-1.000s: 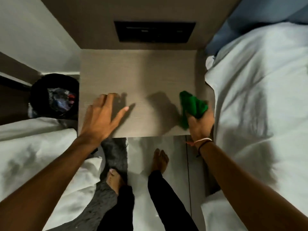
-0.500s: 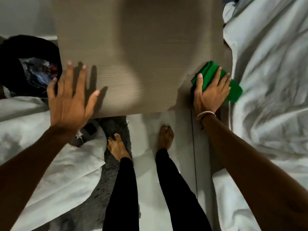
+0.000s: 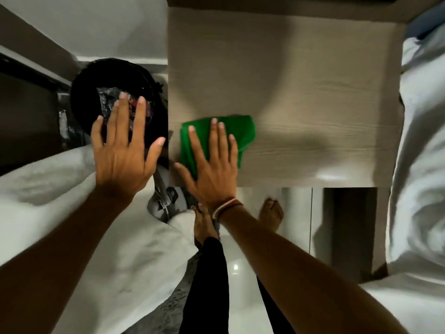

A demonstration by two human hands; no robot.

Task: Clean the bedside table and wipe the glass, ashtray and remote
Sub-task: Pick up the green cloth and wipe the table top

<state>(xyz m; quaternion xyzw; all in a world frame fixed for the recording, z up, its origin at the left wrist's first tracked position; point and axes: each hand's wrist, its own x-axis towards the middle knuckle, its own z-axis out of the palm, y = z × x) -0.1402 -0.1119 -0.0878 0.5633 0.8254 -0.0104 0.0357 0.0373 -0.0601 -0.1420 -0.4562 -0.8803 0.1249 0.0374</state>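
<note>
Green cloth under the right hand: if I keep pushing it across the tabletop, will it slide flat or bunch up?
The green cloth looks soft and floppy: its edges are folded and uneven. It will probably bunch wherever the right hand, lying flat on it, does not press. The bedside table looks smooth with a slight sheen, so it should likely slide easily.

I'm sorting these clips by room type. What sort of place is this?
Most likely a bedroom, perhaps a hotel room: a wood-grain bedside table stands between white bedding on both sides, with a lined black waste bin beside it.
</note>
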